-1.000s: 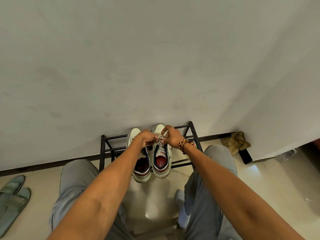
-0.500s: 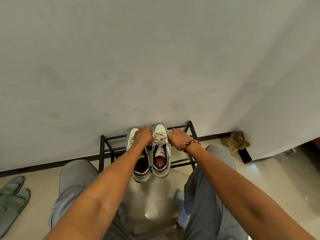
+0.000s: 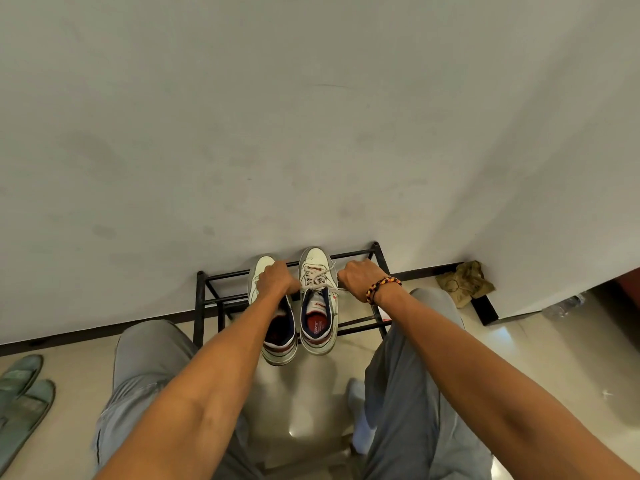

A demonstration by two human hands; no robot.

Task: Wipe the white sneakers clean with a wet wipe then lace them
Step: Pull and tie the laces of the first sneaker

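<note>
Two white sneakers stand side by side on a low black rack [image 3: 207,299], toes to the wall. The right sneaker [image 3: 318,306] has a pale lace [image 3: 323,288] threaded through its eyelets and stretched taut to both sides. My left hand [image 3: 275,280] grips one lace end over the left sneaker [image 3: 277,337], hiding much of its front. My right hand [image 3: 358,276], with a beaded bracelet on the wrist, grips the other lace end just right of the shoe. No wet wipe is in view.
The wall rises directly behind the rack. Green slippers [image 3: 20,396] lie on the floor at far left. A crumpled tan cloth [image 3: 464,282] sits in the corner at right. My knees in grey trousers flank the rack.
Both hands have drawn apart from the middle of the right sneaker, pulling the lace ends outward until the lace is taut.
</note>
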